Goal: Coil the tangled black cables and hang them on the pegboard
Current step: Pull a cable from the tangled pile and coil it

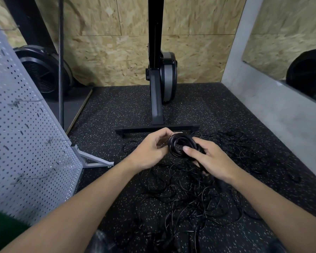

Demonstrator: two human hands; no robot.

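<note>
Nearest, a loose tangle of black cables (pixel 190 194) is being shown sprawled over the speckled rubber floor (pixel 102 114), spreading from between the forearms out to the right. Just beyond and above it, a small coil (pixel 179 143) of the same cable is being held between both hands. The left hand (pixel 151 150) is being curled round the coil's left rim, with its fingers bent over the far edge. The right hand (pixel 213 161) is being clamped on the near right side, the thumb laid across the top of the loops and the fingers tucked beneath. The coil is being held tilted, its open face turned up towards the camera and its slightly longer axis running from far left to near right.

Along the left, the grey pegboard (pixel 26 125) is being propped on an angled foot, well apart from the hands, with open floor lying between. Just past the hands, the floor is being crossed by the black base bar (pixel 157 129) of an exercise machine (pixel 159 88), which is being stood against a chipboard wall (pixel 108 57). The right side is being closed off by a grey wall (pixel 274 106).
</note>
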